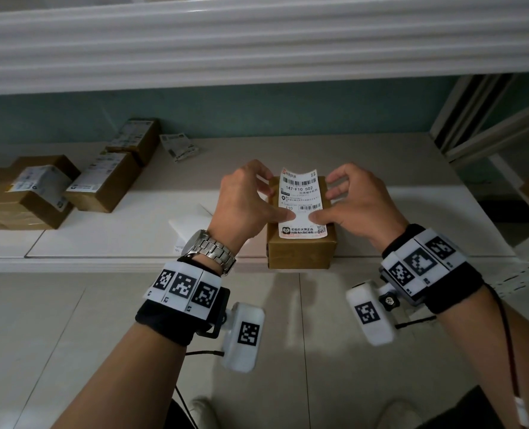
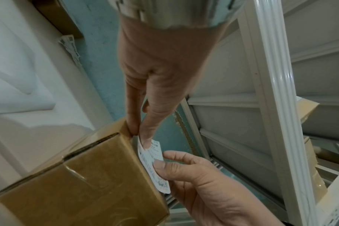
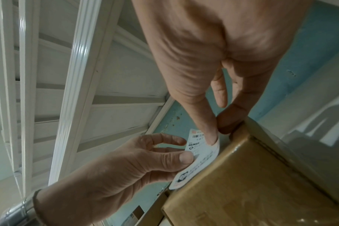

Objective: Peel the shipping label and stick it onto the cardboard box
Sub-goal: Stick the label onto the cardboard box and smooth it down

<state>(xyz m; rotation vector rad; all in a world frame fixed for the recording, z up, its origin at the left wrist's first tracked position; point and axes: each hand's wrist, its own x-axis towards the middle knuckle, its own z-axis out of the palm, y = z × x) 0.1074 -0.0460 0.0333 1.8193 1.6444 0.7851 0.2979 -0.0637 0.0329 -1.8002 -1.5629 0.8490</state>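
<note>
The white counter (image 1: 108,243) carries the cardboard box (image 1: 300,250) at its front edge, with other labelled boxes (image 1: 102,184) well apart toward its left rear. The shipping label (image 1: 301,202) lies on the box top, long axis running front to back; its near end looks stuck, its far end curls up free. The left hand (image 1: 244,199) and right hand (image 1: 362,202) flank it equally close, thumbs pressing its middle, fingers loosely curled at the box's sides. Smoothing should likely run away from the body.
</note>
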